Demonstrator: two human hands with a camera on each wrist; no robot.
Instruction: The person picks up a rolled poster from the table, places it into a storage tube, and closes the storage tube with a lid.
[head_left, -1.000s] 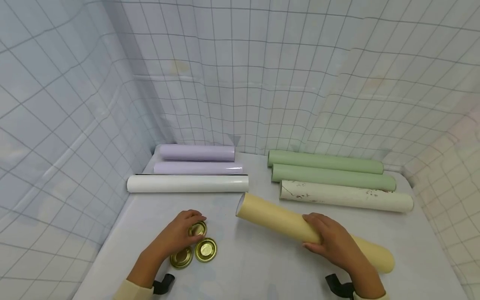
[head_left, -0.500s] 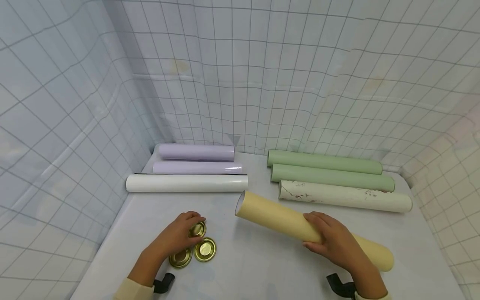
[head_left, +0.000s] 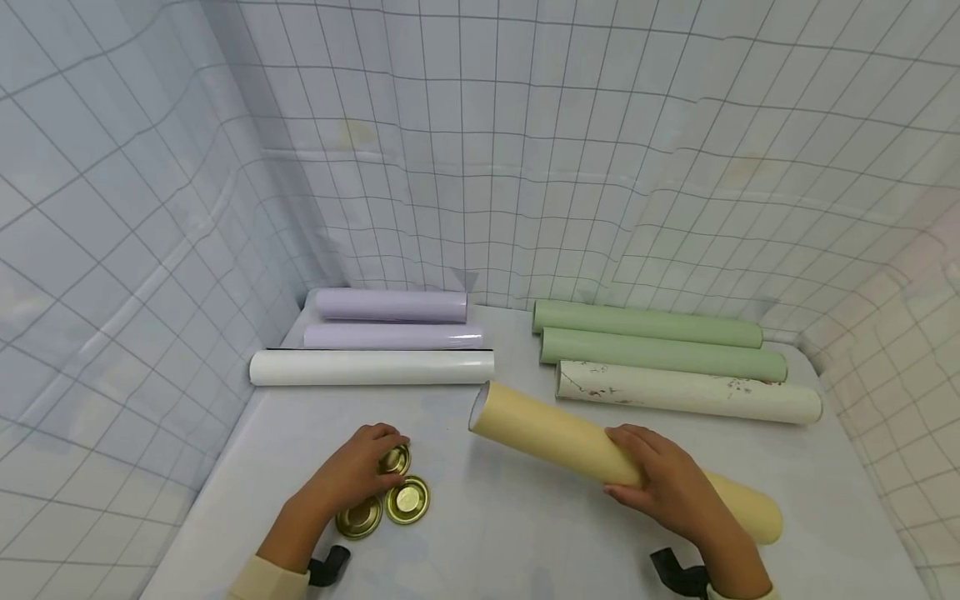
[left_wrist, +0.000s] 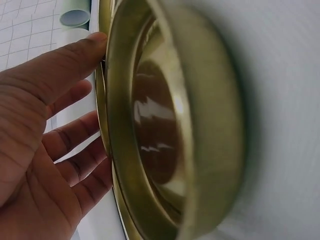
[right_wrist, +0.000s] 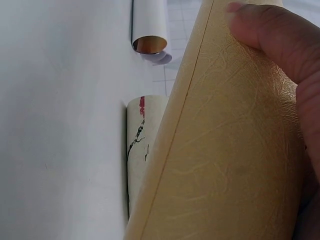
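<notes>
My right hand grips a yellow roll of wallpaper around its middle. The roll lies aslant, its open left end tilted up off the table, and its textured surface fills much of the right wrist view. Three round gold metal lids sit at the left. My left hand holds the rearmost lid between thumb and fingers, partly covering it. Closer to me are a second lid and a third lid. One dished lid looms large beside the fingers in the left wrist view.
Back left, a purple roll, a pale lilac roll and a white roll lie in parallel. Back right are two green rolls and a flowered cream roll. Gridded white cloth walls the white table.
</notes>
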